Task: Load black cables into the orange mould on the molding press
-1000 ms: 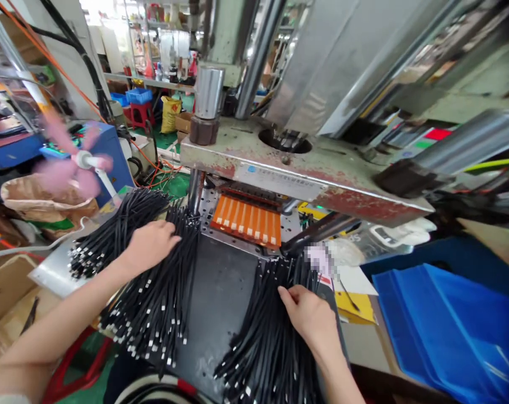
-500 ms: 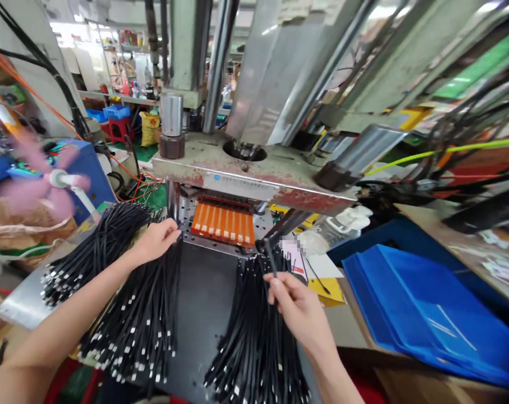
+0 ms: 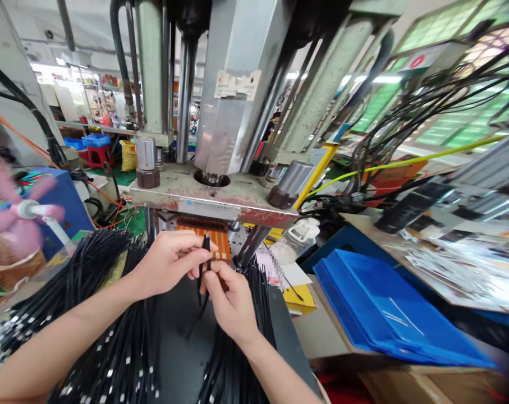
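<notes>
In front of the press, my left hand (image 3: 176,262) and my right hand (image 3: 231,303) are close together, both closed on a thin black flat cable (image 3: 206,243). Its upper end sticks up between my fingers, and the lower part hangs below them. Whether it is one cable or two, I cannot tell. Behind my hands, partly hidden, is an orange slotted plate (image 3: 224,242) on the press bed. Under my left forearm a pile of black cables (image 3: 132,342) with whitish ends spreads out. Another bundle of black cables (image 3: 233,365) lies below my right hand.
The press's heavy crossbar (image 3: 212,205) spans above the orange plate. At left, a pink fan (image 3: 22,216) is turning. Blue plastic sheets (image 3: 389,314) lie on the right, near a clear bottle (image 3: 298,238) and a yellow envelope (image 3: 300,297). More black cables (image 3: 64,286) lie far left.
My left hand has moved right from the left cable pile. My right hand has come left from the right bundle with a cable, and both hands now meet. The camera view has shifted.
</notes>
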Action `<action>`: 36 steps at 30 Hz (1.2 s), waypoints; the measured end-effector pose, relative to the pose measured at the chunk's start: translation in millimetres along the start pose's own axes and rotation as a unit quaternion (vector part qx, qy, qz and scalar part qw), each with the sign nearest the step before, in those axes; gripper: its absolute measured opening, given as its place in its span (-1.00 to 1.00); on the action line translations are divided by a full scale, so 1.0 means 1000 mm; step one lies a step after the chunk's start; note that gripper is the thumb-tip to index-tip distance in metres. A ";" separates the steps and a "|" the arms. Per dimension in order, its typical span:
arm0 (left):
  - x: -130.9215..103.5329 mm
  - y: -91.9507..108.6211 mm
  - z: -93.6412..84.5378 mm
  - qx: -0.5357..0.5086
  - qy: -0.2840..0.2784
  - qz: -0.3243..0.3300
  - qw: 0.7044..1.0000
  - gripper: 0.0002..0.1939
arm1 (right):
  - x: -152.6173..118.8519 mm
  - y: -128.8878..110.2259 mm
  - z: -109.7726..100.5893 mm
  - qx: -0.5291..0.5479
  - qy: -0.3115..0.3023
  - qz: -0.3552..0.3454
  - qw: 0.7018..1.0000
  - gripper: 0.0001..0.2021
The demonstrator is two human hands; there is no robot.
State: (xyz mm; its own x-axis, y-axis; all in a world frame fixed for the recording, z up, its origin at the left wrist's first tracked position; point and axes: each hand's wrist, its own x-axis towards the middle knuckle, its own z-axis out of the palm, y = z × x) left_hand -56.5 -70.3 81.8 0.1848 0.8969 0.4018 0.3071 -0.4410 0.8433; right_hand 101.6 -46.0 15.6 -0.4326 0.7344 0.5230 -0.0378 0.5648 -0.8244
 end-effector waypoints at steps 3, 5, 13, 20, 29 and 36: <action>0.006 -0.009 0.000 -0.016 0.009 0.002 1.000 -0.85 | 0.000 0.007 0.004 -0.009 -0.007 0.018 1.000 -0.79; 0.010 -0.016 -0.003 -0.008 0.033 0.019 0.999 -0.85 | -0.004 0.016 0.009 -0.037 -0.030 0.036 0.998 -0.83; 0.044 -0.023 -0.030 0.196 0.192 0.249 0.929 -0.81 | 0.006 0.070 0.032 -0.134 -0.138 0.083 0.978 -0.89; 0.028 -0.064 -0.037 0.182 0.230 0.222 0.930 -0.79 | 0.097 0.119 0.030 -0.133 -0.044 0.064 0.988 -0.77; -0.029 -0.168 -0.035 0.416 -0.128 0.120 0.892 -0.56 | 0.119 0.138 0.029 -0.152 -0.090 0.123 0.977 -0.80; -0.029 -0.165 -0.043 0.425 -0.192 0.113 0.877 -0.46 | 0.114 0.136 0.028 -0.190 -0.088 0.082 0.974 -0.84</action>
State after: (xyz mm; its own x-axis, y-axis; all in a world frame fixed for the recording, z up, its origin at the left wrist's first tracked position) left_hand -152.4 -21.7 -53.7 0.5808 0.7786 0.2376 0.7776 -0.6170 0.1211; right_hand 21.6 103.6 -42.7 -0.5544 0.7692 0.3179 0.3673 0.5689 -0.7358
